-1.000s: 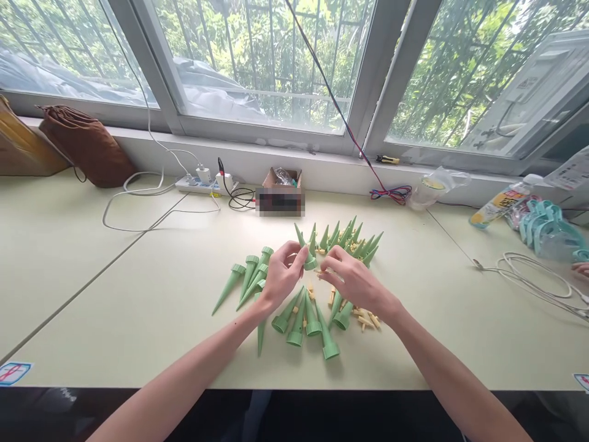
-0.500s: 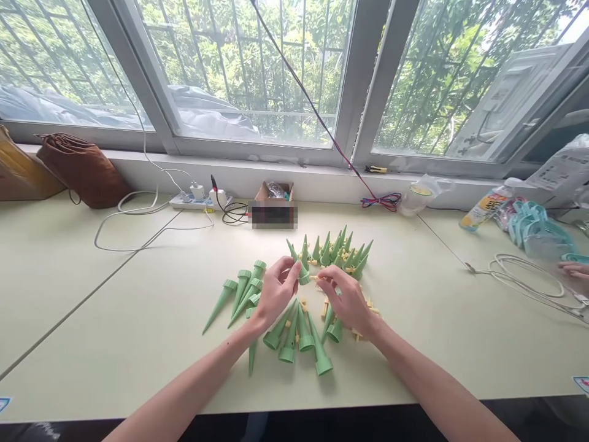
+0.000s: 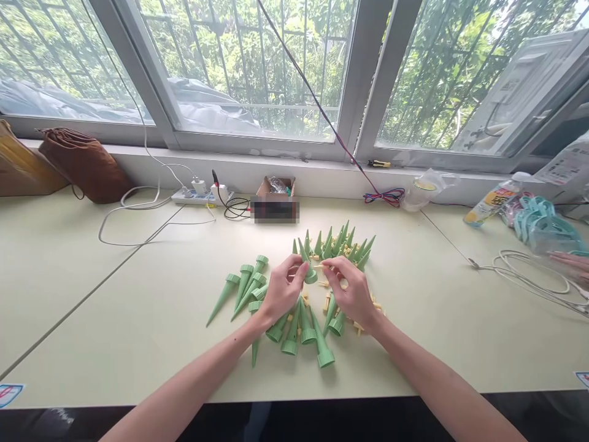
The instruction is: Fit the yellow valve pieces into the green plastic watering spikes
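Observation:
My left hand (image 3: 286,285) is closed around a green plant watering spike (image 3: 311,277), its point up and its wide collar toward my right hand. In the fingertips of my right hand (image 3: 352,287) is a small pale yellow valve piece (image 3: 318,266), close beside the spike's collar. Whether the two touch, I cannot tell. Beneath my hands several green spikes (image 3: 289,345) lie fanned out, collars toward me. Loose yellow pieces (image 3: 377,305) are scattered by my right wrist. Left of my left hand lies another group of spikes (image 3: 224,298).
Behind my hands stands a cluster of upright green spikes (image 3: 343,242) among yellow pieces. Farther back are a small open box (image 3: 276,186), a power strip (image 3: 197,197) and a bottle (image 3: 492,199). Another person's hand (image 3: 573,267) shows at the right edge, near a coiled white cable (image 3: 519,276).
The view has shifted slightly. My right hand has raised the yellow piece a little beside the spike's collar. Both hands keep their hold.

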{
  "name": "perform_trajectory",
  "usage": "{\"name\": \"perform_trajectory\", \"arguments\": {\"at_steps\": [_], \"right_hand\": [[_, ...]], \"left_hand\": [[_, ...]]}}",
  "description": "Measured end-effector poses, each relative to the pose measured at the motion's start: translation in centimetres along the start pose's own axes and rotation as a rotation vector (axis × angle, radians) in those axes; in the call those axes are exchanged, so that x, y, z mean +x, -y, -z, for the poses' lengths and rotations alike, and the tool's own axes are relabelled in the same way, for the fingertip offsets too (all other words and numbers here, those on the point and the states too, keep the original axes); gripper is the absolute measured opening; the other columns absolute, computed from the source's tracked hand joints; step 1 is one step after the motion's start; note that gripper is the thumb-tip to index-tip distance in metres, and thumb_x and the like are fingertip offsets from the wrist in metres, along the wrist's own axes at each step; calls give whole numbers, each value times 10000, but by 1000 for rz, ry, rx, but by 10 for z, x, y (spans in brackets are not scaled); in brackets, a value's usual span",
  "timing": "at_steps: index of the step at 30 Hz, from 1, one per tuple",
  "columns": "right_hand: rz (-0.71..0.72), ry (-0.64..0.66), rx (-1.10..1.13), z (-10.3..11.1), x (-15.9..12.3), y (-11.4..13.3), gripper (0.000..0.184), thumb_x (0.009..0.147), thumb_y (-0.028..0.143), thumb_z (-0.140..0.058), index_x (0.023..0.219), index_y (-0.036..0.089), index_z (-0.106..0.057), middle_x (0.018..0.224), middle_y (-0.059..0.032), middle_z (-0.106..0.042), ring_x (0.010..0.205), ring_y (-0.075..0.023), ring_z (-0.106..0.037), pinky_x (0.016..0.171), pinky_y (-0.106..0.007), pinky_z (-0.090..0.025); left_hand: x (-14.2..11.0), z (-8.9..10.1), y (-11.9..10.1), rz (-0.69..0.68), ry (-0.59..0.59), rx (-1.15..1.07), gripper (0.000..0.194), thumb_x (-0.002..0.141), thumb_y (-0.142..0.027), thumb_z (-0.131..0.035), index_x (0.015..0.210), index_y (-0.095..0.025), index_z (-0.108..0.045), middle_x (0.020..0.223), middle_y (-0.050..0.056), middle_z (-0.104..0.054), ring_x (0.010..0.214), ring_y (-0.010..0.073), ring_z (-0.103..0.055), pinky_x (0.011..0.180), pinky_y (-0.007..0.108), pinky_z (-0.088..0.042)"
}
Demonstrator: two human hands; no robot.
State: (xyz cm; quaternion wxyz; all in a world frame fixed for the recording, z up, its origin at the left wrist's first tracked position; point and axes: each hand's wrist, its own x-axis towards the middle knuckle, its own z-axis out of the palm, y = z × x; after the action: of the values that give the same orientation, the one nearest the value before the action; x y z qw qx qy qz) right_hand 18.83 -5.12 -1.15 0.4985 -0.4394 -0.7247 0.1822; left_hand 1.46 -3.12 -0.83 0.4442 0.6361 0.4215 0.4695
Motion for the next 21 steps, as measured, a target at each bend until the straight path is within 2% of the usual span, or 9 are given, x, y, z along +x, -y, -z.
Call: {"name": "perform_trajectory", "arguments": {"at_steps": [11,21], "right_hand": [[-9,28,-5,-2,-1,-2,161,995,275,-479,1029,212,-623,919,-51,-660,759,-158,-624,642,-278,-526],[-12,35,11,-4,-3,-3,158,988,285,-495,1040,216,-627,945,-56,-672,756,-159,-634,647,-283,-544]], "left_hand": [[-1,-2,0,-18,6,-5,269,929,-443,-557,903,-176,-557,788,12,-583,557,97,-533,460,210,-417],[0,-2,-1,4,-14,-5,298,909,-479,-576,893,-183,-548,722,-4,-579,516,100,-538,445,213,-407]]}}
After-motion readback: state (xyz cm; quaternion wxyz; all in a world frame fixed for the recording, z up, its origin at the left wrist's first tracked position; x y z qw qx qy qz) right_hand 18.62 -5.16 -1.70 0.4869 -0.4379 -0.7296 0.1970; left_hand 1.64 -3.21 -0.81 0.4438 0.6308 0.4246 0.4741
